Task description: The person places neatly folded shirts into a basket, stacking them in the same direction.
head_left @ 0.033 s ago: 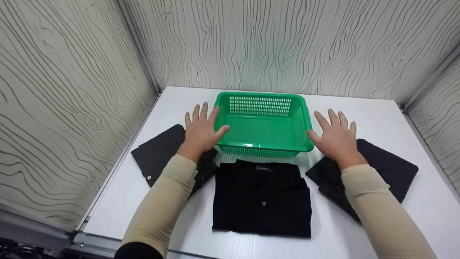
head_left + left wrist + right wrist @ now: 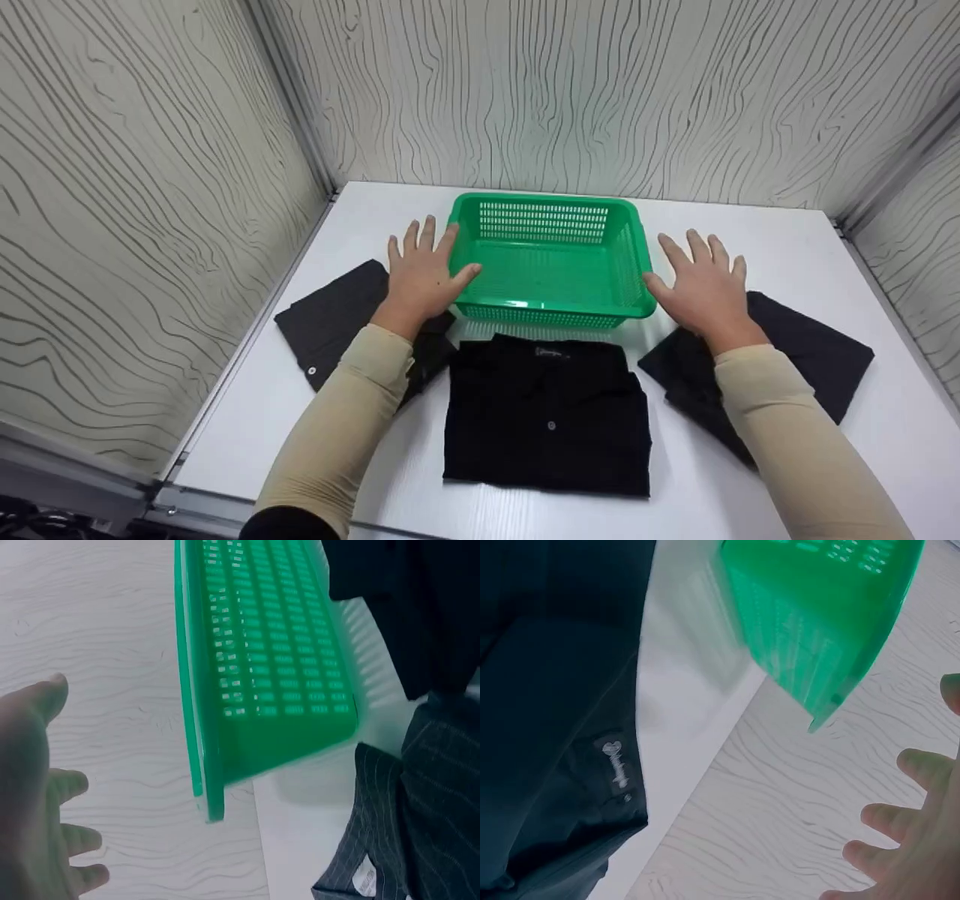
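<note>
A green plastic basket with slotted walls stands at the back middle of the white table, its floor visible. My left hand hovers with spread fingers by the basket's left rim, its thumb overlapping that rim in the head view. On the other side, my right hand is also spread, thumb tip close to the right rim. Neither hand holds anything. Below the basket lies a folded black shirt with a collar label and a button. A dark pinstriped shirt lies folded under my left forearm, and another folded dark garment under my right.
The white table fills a corner between wood-grain-patterned panels. A back panel rises just behind the basket, and a side panel stands along the left edge. Metal frame strips run along the panel joints.
</note>
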`<state>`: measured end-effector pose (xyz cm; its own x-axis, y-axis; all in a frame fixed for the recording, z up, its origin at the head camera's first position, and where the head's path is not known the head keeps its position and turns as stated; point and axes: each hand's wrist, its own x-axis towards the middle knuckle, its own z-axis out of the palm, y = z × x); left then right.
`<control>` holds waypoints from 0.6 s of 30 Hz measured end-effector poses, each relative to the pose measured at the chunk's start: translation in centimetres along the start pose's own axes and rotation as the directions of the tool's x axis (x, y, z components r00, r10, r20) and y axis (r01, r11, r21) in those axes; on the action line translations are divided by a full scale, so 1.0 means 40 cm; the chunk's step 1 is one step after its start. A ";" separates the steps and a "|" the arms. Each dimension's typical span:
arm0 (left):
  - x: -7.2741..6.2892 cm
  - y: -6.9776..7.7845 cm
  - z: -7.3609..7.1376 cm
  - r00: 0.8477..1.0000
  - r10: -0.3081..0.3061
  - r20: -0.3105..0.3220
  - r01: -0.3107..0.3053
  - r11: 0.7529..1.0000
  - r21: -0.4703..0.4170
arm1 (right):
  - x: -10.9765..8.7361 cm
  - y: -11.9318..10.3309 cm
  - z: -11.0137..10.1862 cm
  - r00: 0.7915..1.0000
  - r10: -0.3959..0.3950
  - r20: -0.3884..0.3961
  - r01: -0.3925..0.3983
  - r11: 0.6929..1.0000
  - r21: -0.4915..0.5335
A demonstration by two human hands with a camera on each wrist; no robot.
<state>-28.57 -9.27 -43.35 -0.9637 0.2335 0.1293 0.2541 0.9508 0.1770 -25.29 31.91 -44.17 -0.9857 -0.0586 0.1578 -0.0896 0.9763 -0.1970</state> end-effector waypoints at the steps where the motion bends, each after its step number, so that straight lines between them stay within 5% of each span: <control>1: 0.000 0.005 -0.002 1.000 0.002 -0.002 -0.002 1.000 0.005 | 0.002 0.005 -0.002 1.000 -0.001 -0.003 0.001 1.000 -0.004; 10: -0.038 0.086 0.027 0.995 0.090 -0.036 -0.090 0.996 -0.002 | -0.032 0.106 0.004 0.999 0.033 0.030 -0.032 0.999 -0.039; 18: -0.077 0.176 0.051 0.982 0.187 0.031 -0.189 0.978 0.092 | -0.067 0.203 0.033 0.992 0.095 0.080 -0.094 0.995 -0.014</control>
<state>-23.97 -2.89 -44.50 -0.9012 0.4135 0.1299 0.4232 0.9041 0.0584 -23.57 39.73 -47.49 -0.9980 0.0176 0.0601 0.0054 0.9804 -0.1971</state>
